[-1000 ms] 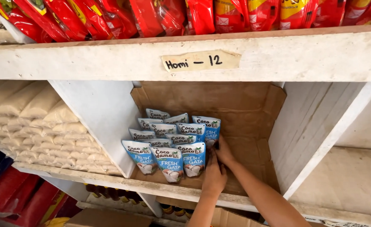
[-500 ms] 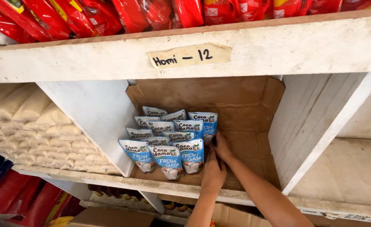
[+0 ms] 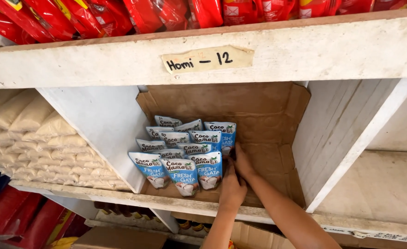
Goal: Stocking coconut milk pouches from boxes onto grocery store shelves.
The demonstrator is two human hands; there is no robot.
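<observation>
Inside the middle compartment of the white-painted wooden shelf (image 3: 268, 60), I see both of my hands reaching in from below. I note my left hand (image 3: 232, 189) lies palm down on the flattened brown cardboard liner (image 3: 268, 115), its fingers resting against the right edge of the front-row blue and white stand-up pouch (image 3: 209, 169). My right hand (image 3: 243, 162) sits just behind it, fingers pressed to the right side of the cluster of blue and white stand-up pouches (image 3: 185, 147). I cannot tell whether either hand is pinching a pouch or merely touching; the fingertips are hidden behind the packs.

The pouches stand upright in rows, filling the left part of the compartment, close against the white left partition wall (image 3: 102, 124). I count three in the front row; the rows behind overlap, so I cannot give the full count. Bare cardboard lies to the right of the pouches, up to the white right partition (image 3: 346, 133).

A strip of tan paper tape label (image 3: 207, 59) with handwriting is stuck on the shelf's front edge above the compartment. Red glossy packets (image 3: 143, 14) crowd the shelf above. Clear bags of pale grain-like goods (image 3: 33, 138) are stacked in the compartment to the left. Below the shelf, a brown cardboard box (image 3: 120, 237) shows in part.
</observation>
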